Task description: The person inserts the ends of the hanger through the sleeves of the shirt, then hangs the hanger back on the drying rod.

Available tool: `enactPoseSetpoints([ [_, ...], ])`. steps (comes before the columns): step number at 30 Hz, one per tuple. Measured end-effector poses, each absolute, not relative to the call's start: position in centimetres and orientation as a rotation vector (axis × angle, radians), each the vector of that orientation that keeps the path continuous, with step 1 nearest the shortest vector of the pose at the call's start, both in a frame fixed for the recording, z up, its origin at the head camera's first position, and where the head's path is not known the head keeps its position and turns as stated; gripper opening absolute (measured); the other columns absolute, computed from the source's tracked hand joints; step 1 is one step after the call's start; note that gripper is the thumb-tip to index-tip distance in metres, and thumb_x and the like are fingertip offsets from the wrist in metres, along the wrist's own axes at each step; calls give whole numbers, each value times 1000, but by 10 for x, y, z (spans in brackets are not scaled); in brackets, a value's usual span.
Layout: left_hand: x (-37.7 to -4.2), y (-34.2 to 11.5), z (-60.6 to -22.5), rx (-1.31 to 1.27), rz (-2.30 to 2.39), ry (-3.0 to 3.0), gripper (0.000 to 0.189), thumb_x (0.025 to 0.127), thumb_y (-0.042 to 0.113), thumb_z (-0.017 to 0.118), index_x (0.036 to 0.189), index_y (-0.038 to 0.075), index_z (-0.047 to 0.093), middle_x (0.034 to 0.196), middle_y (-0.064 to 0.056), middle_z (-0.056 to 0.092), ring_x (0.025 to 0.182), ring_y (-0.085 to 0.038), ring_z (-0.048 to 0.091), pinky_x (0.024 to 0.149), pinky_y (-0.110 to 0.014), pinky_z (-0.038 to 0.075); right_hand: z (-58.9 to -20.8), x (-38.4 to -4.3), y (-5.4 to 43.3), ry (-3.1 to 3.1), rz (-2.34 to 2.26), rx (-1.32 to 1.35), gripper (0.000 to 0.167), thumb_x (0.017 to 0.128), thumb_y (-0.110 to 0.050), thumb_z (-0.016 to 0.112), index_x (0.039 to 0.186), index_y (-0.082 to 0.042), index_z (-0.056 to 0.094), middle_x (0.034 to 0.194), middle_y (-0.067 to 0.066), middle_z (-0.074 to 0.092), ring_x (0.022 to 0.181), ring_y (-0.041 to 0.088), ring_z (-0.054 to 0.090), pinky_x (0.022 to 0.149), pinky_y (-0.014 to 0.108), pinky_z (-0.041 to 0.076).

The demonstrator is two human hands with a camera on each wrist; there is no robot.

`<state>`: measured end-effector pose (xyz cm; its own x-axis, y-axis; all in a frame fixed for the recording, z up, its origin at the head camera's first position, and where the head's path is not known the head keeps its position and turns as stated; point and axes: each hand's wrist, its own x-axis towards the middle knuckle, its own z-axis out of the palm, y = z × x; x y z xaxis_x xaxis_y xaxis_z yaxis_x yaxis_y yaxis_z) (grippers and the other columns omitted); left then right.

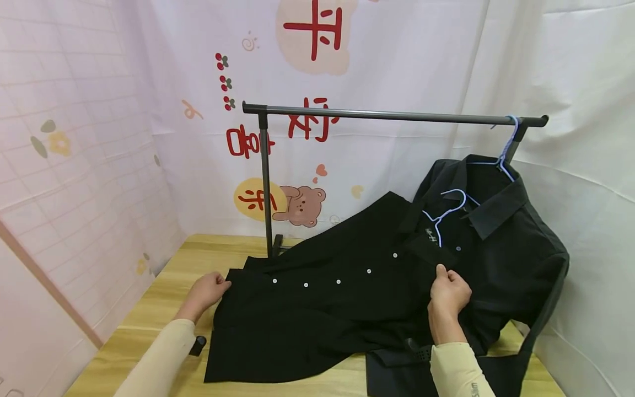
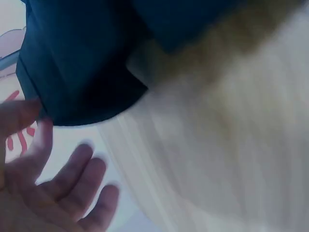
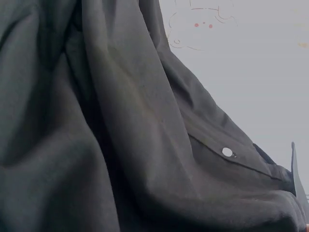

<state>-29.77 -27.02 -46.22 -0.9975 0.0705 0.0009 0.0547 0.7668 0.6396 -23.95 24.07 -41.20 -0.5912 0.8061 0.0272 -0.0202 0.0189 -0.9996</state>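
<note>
A black shirt (image 1: pixel 317 314) with small white buttons is stretched sideways over the table. At its hem corner, my left hand (image 1: pixel 207 292) pinches the cloth; the left wrist view shows thumb and index finger at the fabric edge, the other fingers loosely bent. My right hand (image 1: pixel 450 289) grips the shirt near its collar, thumb on top. Just above that hand, a light-blue wire hanger (image 1: pixel 439 220) sticks out of the collar, its lower part hidden by cloth. In the right wrist view, dark folds of the shirt (image 3: pixel 135 125) fill most of the picture.
A dark metal rail (image 1: pixel 377 114) on posts stands behind the shirt. From its right end another black shirt (image 1: pixel 521 248) hangs on a light-blue hanger (image 1: pixel 507 146). Below is a wooden table (image 1: pixel 163 275); a printed white curtain (image 1: pixel 397 60) backs the scene.
</note>
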Motion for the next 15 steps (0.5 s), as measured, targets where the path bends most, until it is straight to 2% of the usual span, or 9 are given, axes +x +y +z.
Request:
enactPoseSetpoints([
  [2, -306, -262, -459, 61, 1034, 2995, 31, 102, 25, 54, 107, -5, 58, 91, -21, 60, 74, -32, 56, 66, -45, 46, -414, -238, 239, -1653, 1658, -813, 52, 98, -22, 63, 50, -16, 43, 53, -6, 30, 48, 13, 32, 48, 26, 29],
  [3, -311, -258, -457, 56, 1027, 3013, 38, 102, 27, 53, 120, -7, 56, 105, -26, 61, 86, -39, 59, 74, -50, 47, -414, -237, 239, -1645, 1663, -814, 52, 98, -22, 63, 50, -16, 43, 53, -6, 30, 48, 13, 32, 48, 26, 29],
  [5, -322, -248, -453, 47, 1011, 3024, 54, 103, 31, 50, 139, -9, 44, 131, -33, 51, 110, -50, 53, 90, -62, 41, -414, -235, 238, -1634, 1675, -814, 52, 98, -22, 64, 51, -16, 43, 53, -6, 30, 49, 13, 32, 48, 27, 29],
  [7, -333, -238, -451, 33, 1013, 2995, 63, 104, 34, 47, 148, -9, 33, 144, -35, 39, 127, -55, 40, 100, -69, 30, -414, -234, 238, -1629, 1687, -816, 51, 98, -23, 64, 52, -16, 43, 54, -6, 30, 50, 13, 33, 49, 27, 29],
  [9, -342, -230, -451, 39, 1020, 2950, 67, 105, 32, 46, 150, -11, 24, 150, -36, 31, 134, -55, 32, 105, -69, 24, -413, -234, 238, -1630, 1683, -821, 51, 98, -23, 64, 52, -16, 44, 54, -5, 31, 51, 14, 33, 49, 27, 29],
  [11, -348, -223, -453, 46, 1025, 2892, 67, 104, 28, 49, 150, -14, 23, 150, -37, 29, 135, -55, 31, 107, -66, 25, -413, -234, 238, -1637, 1683, -828, 51, 98, -23, 64, 51, -16, 45, 54, -5, 31, 51, 14, 34, 49, 27, 30],
  [15, -354, -213, -456, 121, 1034, 2869, 48, 98, 12, 58, 137, -14, 47, 135, -34, 49, 118, -47, 51, 96, -55, 44, -410, -233, 238, -1646, 1675, -827, 51, 98, -24, 64, 51, -15, 45, 54, -4, 31, 52, 15, 34, 49, 28, 30],
])
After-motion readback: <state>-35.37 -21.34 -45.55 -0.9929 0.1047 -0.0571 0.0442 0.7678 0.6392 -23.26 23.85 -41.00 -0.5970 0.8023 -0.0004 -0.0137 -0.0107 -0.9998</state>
